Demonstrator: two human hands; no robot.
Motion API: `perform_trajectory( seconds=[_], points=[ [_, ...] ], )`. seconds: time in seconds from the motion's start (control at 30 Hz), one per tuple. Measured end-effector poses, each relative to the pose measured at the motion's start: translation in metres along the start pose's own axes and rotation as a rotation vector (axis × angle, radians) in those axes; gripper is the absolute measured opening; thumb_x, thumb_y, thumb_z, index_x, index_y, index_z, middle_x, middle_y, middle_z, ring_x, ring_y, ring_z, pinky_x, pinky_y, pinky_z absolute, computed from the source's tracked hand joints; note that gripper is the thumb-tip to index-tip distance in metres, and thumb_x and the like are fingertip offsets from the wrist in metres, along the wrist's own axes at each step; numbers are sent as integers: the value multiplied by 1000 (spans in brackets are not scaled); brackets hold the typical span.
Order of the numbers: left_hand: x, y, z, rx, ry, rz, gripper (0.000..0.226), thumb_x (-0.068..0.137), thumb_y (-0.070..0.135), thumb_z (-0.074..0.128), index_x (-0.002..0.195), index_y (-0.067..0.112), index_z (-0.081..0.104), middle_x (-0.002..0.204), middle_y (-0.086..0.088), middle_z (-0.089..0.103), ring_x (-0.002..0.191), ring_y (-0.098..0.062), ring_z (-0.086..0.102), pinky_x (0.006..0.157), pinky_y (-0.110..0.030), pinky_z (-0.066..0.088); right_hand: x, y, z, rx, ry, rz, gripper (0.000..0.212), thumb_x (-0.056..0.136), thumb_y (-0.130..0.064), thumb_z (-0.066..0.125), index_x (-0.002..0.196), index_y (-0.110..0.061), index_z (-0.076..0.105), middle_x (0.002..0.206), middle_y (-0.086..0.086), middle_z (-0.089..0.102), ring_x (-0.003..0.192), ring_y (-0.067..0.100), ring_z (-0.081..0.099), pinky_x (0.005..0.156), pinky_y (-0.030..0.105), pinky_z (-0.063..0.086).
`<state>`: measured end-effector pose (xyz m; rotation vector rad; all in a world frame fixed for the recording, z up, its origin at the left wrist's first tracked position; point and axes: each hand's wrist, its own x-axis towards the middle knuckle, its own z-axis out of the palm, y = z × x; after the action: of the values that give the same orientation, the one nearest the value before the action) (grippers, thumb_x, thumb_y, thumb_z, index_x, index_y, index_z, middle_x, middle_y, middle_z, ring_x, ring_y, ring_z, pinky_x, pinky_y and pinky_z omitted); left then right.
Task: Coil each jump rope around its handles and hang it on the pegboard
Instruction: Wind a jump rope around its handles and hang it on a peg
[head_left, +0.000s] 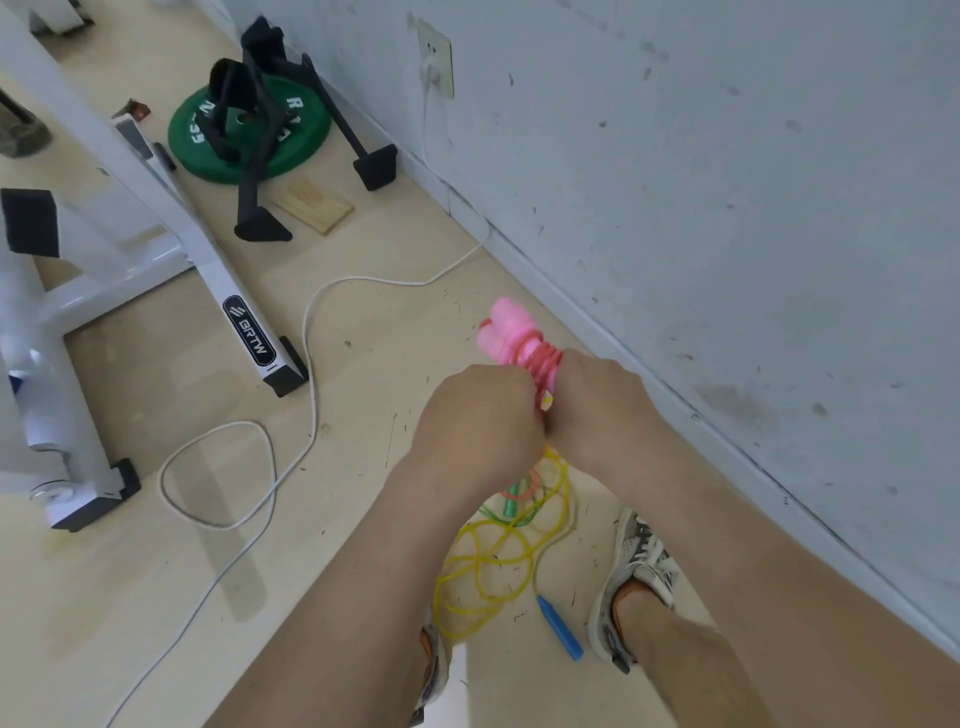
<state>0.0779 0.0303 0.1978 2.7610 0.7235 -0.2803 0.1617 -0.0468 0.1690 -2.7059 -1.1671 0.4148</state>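
Gripping the pink handles (506, 327) wound with pink rope (543, 364), the left hand (478, 415) and right hand (602, 405) curl their fingers round them, above the floor near the wall (727, 208). Below lie a loose yellow rope (493, 561), a blue handle (561, 629) and a green handle (511, 501). A white cable (306, 338) loops just left.

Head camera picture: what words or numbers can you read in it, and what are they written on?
"BRTW": on a black oval label on the white frame leg.
"R": white print on the green weight plate; the rest of its lettering is partly hidden by the black stand and too blurred to read.
No writing shows on the pink jump rope.
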Motion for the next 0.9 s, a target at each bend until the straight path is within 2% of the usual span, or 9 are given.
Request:
perform_trajectory(
  seconds=[0.07,0.17,0.33,0.4,0.5,0.6,0.77,0.83,0.9],
  points=[
    [-4,0,-1,41,67,35,14,84,21,52,72,17,46,68,-3,43,69,-28,47,57,-32,29,-4,3,-1,-7,-98,-48,7,86,-20,55,93,-22,52,97,8,67,89,34,62,68,30,37],
    [-9,-4,-3,28,178,172,13,83,27,55,84,15,62,78,-3,60,81,-29,57,63,-34,39,-7,0,-3,1,-421,-57,27,79,-39,67,71,-23,48,78,-2,62,77,24,56,59,29,38],
    [-4,-26,-10,-338,116,284,25,69,40,69,89,26,76,84,6,68,84,-15,61,73,-33,46,-9,-1,-17,27,-716,-163,55,68,-65,75,98,-20,66,94,0,68,90,20,64,85,35,53],
    [-5,-33,-11,-484,44,246,21,66,38,76,84,26,78,79,9,69,77,-9,61,72,-32,49,-12,-3,-28,51,-766,-232,42,70,-60,77,83,-22,62,83,-4,65,79,15,61,73,26,50],
    [-3,-42,-13,-624,-99,169,5,74,27,80,77,25,77,70,8,71,64,0,60,64,-22,49,-16,-5,-43,20,-713,-279,49,66,-60,80,64,-20,53,60,-6,51,58,12,50,54,25,39],
    [-3,-49,-14,-776,-232,128,8,79,29,76,72,25,75,67,-5,70,60,-4,55,60,-23,45,-15,2,-55,125,-644,-297,48,60,-60,83,64,-16,64,46,-9,51,45,5,45,49,21,36],
    [-9,-49,-31,-1239,-451,90,24,82,20,68,59,14,71,54,0,62,46,-6,53,48,-16,43,-20,0,-72,812,-553,-237,89,78,-78,49,59,9,55,49,14,53,38,12,45,42,17,33],
    [1,-86,8,-1408,-482,-37,25,80,24,65,78,-1,71,61,-7,62,44,-12,54,47,-22,49,-20,-2,-73,964,-443,-164,89,84,-71,31,58,11,56,44,19,50,33,18,39,40,19,27],
    [25,-126,60,-1544,-407,-192,52,88,29,66,124,-5,51,79,-14,56,49,-22,55,53,-48,54,-19,-2,-70,1037,-356,-107,84,96,-58,28,64,15,53,43,21,48,32,19,32,41,23,21]
  ],
)
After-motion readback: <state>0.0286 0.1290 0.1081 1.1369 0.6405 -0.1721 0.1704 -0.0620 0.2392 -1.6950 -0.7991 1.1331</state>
